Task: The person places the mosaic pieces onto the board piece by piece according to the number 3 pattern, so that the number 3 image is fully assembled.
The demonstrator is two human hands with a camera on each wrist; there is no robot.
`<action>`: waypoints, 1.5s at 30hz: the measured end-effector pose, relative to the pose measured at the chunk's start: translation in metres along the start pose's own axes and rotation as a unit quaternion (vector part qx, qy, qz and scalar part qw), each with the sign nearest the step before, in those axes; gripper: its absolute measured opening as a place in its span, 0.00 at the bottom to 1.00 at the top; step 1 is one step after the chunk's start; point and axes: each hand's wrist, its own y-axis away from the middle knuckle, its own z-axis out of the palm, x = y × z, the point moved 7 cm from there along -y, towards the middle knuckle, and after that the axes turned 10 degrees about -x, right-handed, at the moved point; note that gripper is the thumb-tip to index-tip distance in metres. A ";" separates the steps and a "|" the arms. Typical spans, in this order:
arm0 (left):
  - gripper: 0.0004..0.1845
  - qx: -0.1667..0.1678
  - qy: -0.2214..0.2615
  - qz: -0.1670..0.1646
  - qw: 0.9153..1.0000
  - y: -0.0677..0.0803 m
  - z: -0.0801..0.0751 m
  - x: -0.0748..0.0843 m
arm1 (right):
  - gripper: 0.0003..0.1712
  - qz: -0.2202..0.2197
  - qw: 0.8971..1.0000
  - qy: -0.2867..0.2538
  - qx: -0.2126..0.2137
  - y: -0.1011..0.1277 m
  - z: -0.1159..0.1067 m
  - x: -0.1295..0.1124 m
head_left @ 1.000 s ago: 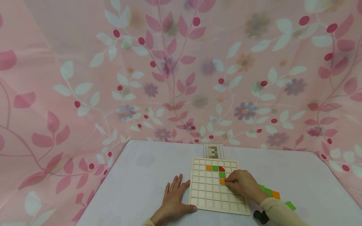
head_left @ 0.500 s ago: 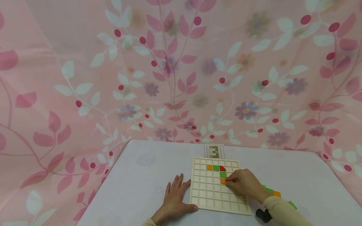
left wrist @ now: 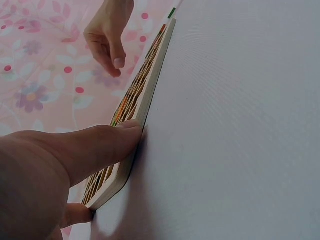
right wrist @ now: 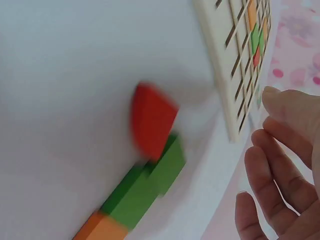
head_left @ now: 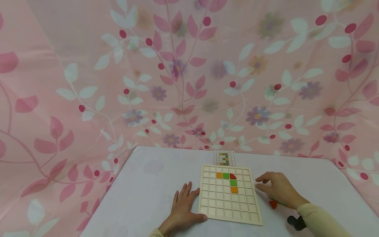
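Note:
A pale wooden grid board lies on the table. Set in its cells are an orange tile, a green tile and a red quarter-round tile in a row. Below the red one come another green tile and an orange tile. My left hand rests at the board's left side, fingers spread, its thumb on the near edge. Past the right edge, my right hand hovers with loosely bent fingers and nothing between them.
Under the right hand lie a loose red quarter-round piece, green blocks and an orange block. Behind the board is a printed pattern card. A black object shows by the right sleeve. Floral cloth hangs behind the table.
My right hand has let go of the lower orange tile, which stays in its cell, and has moved right, off the board. The left hand has stayed in place.

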 end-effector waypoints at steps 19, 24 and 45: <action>0.54 -0.002 0.002 -0.006 1.000 0.001 -0.001 -0.001 | 0.12 0.060 0.996 0.012 -0.066 0.036 -0.009 0.052; 0.54 -0.004 -0.001 -0.010 1.000 0.001 -0.001 -0.002 | 0.10 0.029 0.998 0.036 -0.042 0.040 -0.003 0.054; 0.54 -0.005 -0.005 -0.010 1.000 -0.001 0.000 0.001 | 0.13 0.007 0.999 0.013 0.043 0.054 0.001 0.056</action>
